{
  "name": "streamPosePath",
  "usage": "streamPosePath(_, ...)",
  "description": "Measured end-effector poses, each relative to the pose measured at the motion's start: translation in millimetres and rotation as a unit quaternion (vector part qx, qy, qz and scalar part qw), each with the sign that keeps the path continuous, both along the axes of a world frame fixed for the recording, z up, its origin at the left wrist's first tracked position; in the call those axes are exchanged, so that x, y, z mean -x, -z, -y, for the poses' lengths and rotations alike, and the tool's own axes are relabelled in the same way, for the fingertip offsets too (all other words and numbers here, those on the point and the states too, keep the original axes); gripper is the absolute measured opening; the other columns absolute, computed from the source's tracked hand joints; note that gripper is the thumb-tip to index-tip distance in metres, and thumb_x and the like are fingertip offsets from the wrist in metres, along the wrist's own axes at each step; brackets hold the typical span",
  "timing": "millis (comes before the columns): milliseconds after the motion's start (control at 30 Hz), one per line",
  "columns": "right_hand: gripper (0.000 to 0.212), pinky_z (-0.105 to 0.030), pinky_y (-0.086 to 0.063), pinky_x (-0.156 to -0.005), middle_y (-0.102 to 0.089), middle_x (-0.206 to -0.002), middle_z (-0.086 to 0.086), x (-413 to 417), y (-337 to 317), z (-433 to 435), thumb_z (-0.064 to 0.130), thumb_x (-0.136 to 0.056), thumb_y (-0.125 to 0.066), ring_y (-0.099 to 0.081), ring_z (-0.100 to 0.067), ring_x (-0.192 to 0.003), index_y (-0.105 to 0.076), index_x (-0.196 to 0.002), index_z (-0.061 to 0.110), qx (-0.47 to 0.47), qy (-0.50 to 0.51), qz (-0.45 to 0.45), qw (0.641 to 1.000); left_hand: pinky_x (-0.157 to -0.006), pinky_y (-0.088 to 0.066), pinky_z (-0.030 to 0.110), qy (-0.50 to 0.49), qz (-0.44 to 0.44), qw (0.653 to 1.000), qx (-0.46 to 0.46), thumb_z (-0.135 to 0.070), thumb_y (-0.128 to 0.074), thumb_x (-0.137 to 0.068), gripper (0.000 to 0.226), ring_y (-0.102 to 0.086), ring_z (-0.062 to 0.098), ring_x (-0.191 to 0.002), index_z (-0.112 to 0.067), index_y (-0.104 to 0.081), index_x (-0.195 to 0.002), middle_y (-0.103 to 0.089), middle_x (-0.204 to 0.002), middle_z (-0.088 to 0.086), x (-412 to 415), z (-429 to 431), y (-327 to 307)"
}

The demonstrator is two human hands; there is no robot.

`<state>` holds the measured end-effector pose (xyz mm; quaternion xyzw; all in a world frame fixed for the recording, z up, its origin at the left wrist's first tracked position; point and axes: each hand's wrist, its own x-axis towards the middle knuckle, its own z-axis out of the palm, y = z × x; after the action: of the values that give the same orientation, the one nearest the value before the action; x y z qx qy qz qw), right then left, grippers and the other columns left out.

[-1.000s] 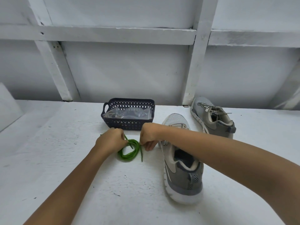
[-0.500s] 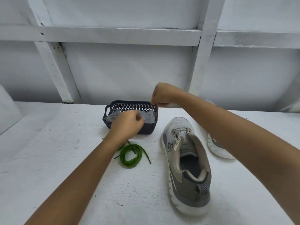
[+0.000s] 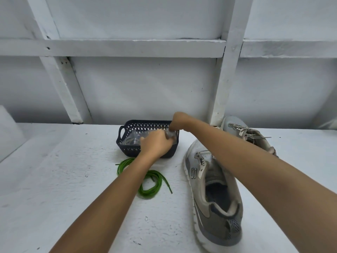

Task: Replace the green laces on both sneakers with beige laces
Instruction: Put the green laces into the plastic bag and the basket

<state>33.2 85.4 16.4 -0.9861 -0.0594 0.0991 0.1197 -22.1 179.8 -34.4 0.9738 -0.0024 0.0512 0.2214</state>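
Note:
A dark blue lattice basket (image 3: 127, 128) stands near the back wall with a clear plastic bag (image 3: 134, 139) inside it. My left hand (image 3: 156, 145) and my right hand (image 3: 176, 123) both pinch the bag's right end over the basket. A coiled green lace (image 3: 150, 183) lies loose on the white surface in front of the basket. The near grey sneaker (image 3: 215, 194) has no lace and lies toe away from me. The far grey sneaker (image 3: 246, 132) wears a beige lace and is partly hidden by my right forearm.
The white painted surface (image 3: 63, 179) runs left and toward me. A white wall with beams (image 3: 127, 48) closes the back. A slanted white panel (image 3: 9, 134) rises at the left edge.
Both hands left the green lace on the surface and moved up to the basket, where they now hold the plastic bag. My right hand dropped from above the basket's rim onto the bag.

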Motion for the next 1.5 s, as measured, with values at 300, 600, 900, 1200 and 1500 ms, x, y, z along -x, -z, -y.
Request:
streamPosePath(300, 0.03, -0.012, -0.036, -0.036, -0.049, -0.041, -0.003, 6, -40, 12, 0.001, -0.089, -0.055, -0.044, -0.008, -0.028, -0.05, -0.06, 0.006, -0.323, 0.032, -0.041, 0.945, -0.062, -0.036, 0.033, -0.023, 0.093, 0.975, 0.198, -0.03, -0.048, -0.094, 0.034, -0.052, 0.027, -0.067, -0.008, -0.061, -0.073, -0.058, -0.063, 0.008, 9, -17, -19)
streamPosePath(600, 0.016, -0.022, -0.057, -0.064, -0.067, -0.079, -0.012, 57, -67, 80, 0.003, -0.094, -0.053, -0.065, -0.01, -0.058, -0.057, -0.078, 0.002, -0.471, -0.042, -0.022, 0.881, -0.09, -0.046, 0.04, -0.186, 0.151, 0.902, 0.358, -0.024, -0.049, -0.092, 0.031, -0.053, 0.031, -0.11, -0.011, -0.053, -0.12, -0.057, -0.12, 0.011, 1, -46, -23)
streamPosePath(900, 0.01, -0.023, -0.058, -0.063, -0.073, -0.073, -0.007, 90, -15, 131, 0.003, -0.094, -0.05, -0.071, -0.016, -0.069, -0.055, -0.086, 0.005, -0.629, 0.046, -0.007, 0.776, -0.069, -0.042, 0.026, -0.026, 0.113, 0.906, 0.407, -0.022, -0.048, -0.098, 0.021, -0.052, 0.014, -0.073, -0.014, -0.063, -0.086, -0.058, -0.074, -0.002, 1, -30, -35)
streamPosePath(1200, 0.017, -0.033, -0.06, -0.072, -0.07, -0.091, -0.02, 102, 34, 134, 0.005, -0.097, -0.042, -0.071, -0.027, -0.082, -0.051, -0.083, 0.006, -0.755, 0.119, -0.053, 0.643, -0.069, -0.049, 0.029, 0.008, 0.173, 0.894, 0.414, -0.018, -0.048, -0.098, 0.022, -0.058, 0.015, -0.078, -0.019, -0.062, -0.081, -0.062, -0.078, -0.006, 2, -19, -50)
streamPosePath(1500, 0.034, -0.056, -0.051, -0.08, -0.061, -0.103, -0.039, 98, 58, 125, 0.004, -0.043, -0.079, -0.067, -0.047, -0.087, -0.052, -0.064, 0.007, -0.868, 0.142, -0.115, 0.462, -0.07, -0.057, 0.03, 0.126, 0.044, 0.78, 0.612, -0.055, -0.057, -0.079, 0.045, -0.069, 0.019, -0.083, -0.015, -0.058, -0.101, -0.069, -0.094, 0.007, 25, -13, -67)
